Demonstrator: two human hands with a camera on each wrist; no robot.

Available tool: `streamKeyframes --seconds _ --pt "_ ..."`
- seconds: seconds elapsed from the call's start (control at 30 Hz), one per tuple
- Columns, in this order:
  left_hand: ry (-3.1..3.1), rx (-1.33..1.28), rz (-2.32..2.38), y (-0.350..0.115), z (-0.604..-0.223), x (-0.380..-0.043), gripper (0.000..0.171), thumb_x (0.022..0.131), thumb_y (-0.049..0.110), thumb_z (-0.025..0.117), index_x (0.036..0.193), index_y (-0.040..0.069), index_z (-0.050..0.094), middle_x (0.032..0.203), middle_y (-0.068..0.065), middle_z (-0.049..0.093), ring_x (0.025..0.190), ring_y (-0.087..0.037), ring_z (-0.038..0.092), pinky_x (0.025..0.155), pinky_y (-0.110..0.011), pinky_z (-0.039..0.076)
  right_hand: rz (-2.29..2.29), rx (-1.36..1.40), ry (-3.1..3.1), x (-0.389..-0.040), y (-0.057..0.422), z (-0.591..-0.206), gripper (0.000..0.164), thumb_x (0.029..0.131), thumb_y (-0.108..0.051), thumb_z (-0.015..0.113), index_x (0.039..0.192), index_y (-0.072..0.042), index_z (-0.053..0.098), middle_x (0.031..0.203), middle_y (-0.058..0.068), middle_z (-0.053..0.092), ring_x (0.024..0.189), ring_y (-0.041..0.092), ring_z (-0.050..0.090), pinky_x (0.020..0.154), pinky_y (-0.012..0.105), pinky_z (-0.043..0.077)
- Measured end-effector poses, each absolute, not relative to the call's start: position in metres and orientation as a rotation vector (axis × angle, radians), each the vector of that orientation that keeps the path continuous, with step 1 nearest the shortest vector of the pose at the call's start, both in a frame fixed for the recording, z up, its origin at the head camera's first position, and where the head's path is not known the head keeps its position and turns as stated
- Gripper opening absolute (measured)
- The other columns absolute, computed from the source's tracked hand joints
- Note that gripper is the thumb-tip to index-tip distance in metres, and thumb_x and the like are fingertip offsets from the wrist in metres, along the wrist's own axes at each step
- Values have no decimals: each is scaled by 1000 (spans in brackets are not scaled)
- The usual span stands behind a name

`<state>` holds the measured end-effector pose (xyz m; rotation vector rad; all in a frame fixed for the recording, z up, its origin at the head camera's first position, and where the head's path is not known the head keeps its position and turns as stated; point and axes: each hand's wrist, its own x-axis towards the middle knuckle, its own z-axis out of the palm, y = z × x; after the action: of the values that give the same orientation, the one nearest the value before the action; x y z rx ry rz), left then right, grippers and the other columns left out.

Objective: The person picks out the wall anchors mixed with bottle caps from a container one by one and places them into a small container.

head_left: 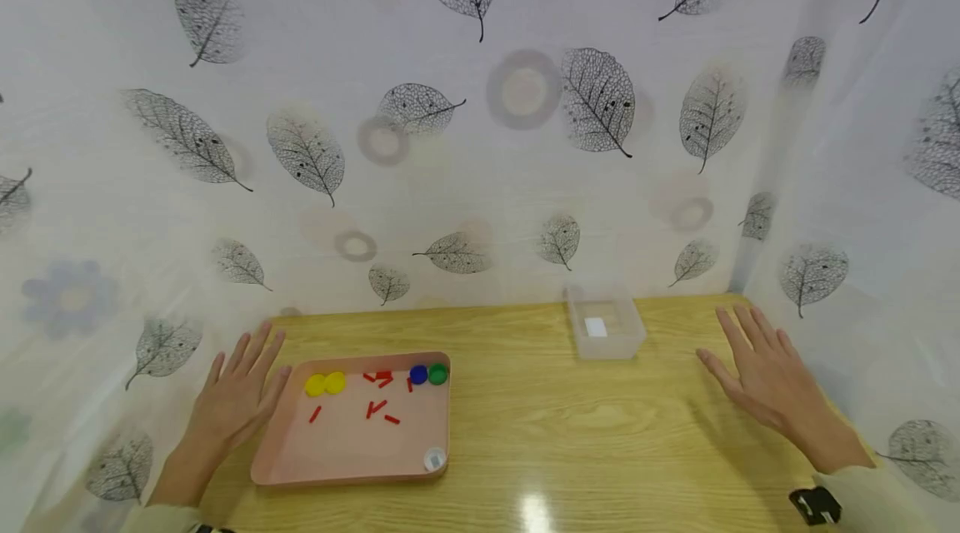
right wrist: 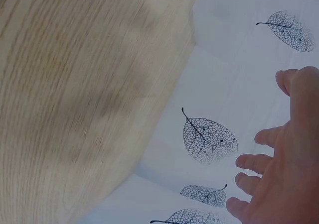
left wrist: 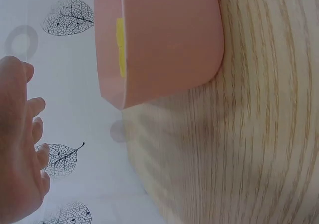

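Note:
My left hand (head_left: 234,400) hovers at the left side of a pink tray (head_left: 352,454), fingers spread and holding nothing. In the left wrist view its fingers are apart from the tray wall (left wrist: 172,40). Inside the tray lie two yellow discs (head_left: 325,384), several small red sticks (head_left: 378,405), a blue disc (head_left: 418,375), a green disc (head_left: 438,374) and a small round white piece (head_left: 434,459). Over the table's right side, my right hand (head_left: 776,379) is held with fingers spread, touching nothing. A translucent plastic box (head_left: 611,346) stands to its left, with a white piece (head_left: 596,326) in it.
The wood-grain table (head_left: 540,425) carries the tray at left and the box at back right. A pale curtain (head_left: 465,183) printed with leaves rises behind the table and along both sides, close to each hand.

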<state>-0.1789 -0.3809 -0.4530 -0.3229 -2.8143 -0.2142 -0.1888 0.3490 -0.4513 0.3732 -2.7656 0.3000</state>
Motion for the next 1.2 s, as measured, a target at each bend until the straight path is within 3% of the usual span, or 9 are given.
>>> streamKeyframes --seconds 0.3,0.53,0.77,0.97,1.2 --pt "-2837 -311 -221 -386 -453 -177 63 111 38 40 165 11 21 171 -15 13 156 -40 6 118 -69 6 302 385 -2755 -189 346 -456 77 106 -42 54 159 6 26 158 38 26 150 53 13 116 72 11" --pt "-2877 -292 -216 -389 -455 -176 64 111 41 37 166 14 16 172 -9 3 156 -40 5 119 -69 3 295 385 -2753 -190 343 -461 76 105 -42 55 158 6 28 158 37 27 151 52 10 114 74 12" --pt "-2964 -381 -398 -399 -461 -171 65 111 35 44 166 15 16 172 -7 2 153 -48 9 114 -75 6 305 386 -2756 -187 341 -460 77 106 -42 54 160 5 25 157 38 26 149 55 12 116 73 8" --pt "-3005 -419 -583 -407 -468 -164 63 111 33 44 166 14 19 171 -16 11 147 -58 17 108 -82 8 331 385 -2745 -181 341 -461 76 106 -40 55 160 5 25 155 39 28 149 56 13 115 74 9" --pt "-3009 -419 -919 -415 -487 -149 59 112 26 40 164 6 21 167 -28 14 144 -65 10 105 -84 -2 440 413 -2725 -173 332 -466 76 105 -36 59 160 4 24 158 36 28 147 55 20 118 70 8"
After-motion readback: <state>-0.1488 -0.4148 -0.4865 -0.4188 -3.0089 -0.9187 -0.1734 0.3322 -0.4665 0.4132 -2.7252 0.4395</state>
